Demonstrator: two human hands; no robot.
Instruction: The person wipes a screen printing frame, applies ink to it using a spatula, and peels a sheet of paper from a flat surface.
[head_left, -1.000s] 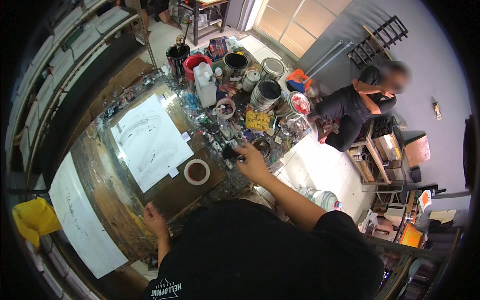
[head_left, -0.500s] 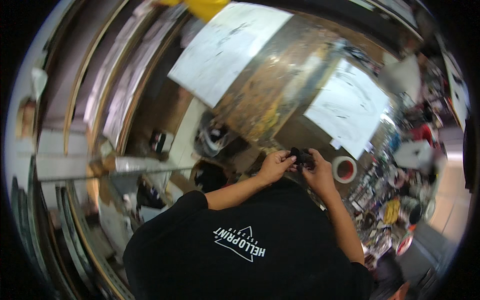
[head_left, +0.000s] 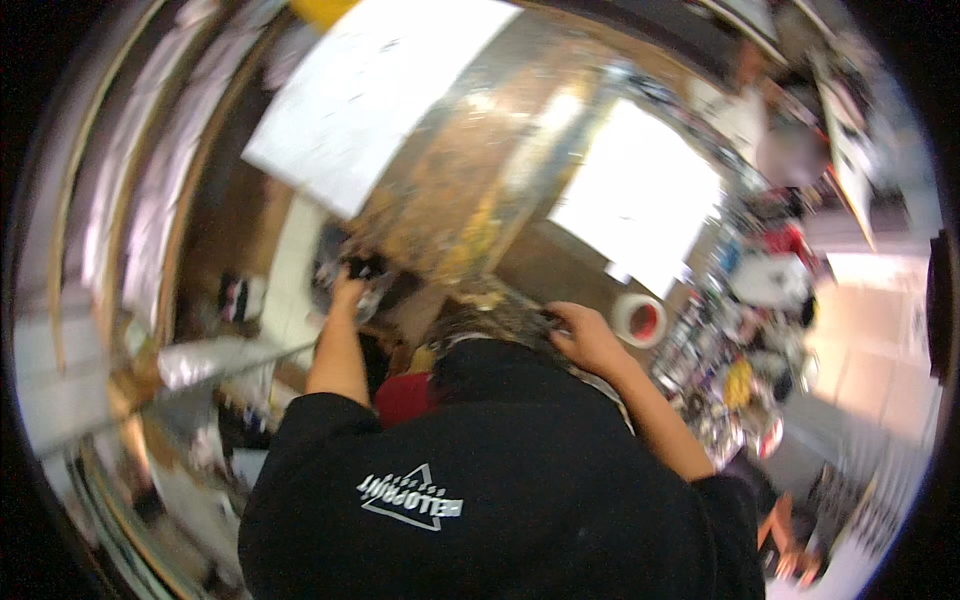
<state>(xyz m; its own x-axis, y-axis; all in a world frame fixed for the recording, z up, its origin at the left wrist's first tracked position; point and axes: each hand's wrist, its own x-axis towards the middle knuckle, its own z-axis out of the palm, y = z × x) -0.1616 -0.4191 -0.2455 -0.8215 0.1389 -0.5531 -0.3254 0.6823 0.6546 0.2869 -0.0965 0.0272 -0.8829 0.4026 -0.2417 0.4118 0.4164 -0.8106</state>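
My left hand [head_left: 348, 289] is stretched out to the left, past the table's near corner. Its fingers are closed on a crumpled black thing [head_left: 367, 266], perhaps cloth; blur hides its exact kind. Beneath that hand sits a clear plastic bag [head_left: 326, 272] with dark contents. My right hand [head_left: 584, 335] is at the table's near edge, close to my body, with its fingers curled inward. A dark spot shows by those fingertips, too small to name. Just right of this hand lies a roll of white tape [head_left: 640, 320] with a red core.
Two white sheets, a large one [head_left: 372, 95] and a smaller one [head_left: 640, 195], lie on the stained wooden table [head_left: 450, 150]. Bottles, tins and other clutter [head_left: 735, 370] crowd the right side. Tall racks [head_left: 140, 190] stand at left. Another person's hand [head_left: 790, 550] shows at lower right.
My hands, together on the black thing before, are now apart. The left has carried it out to the left over the plastic bag; the right stays near the table edge. The whole view has shifted.
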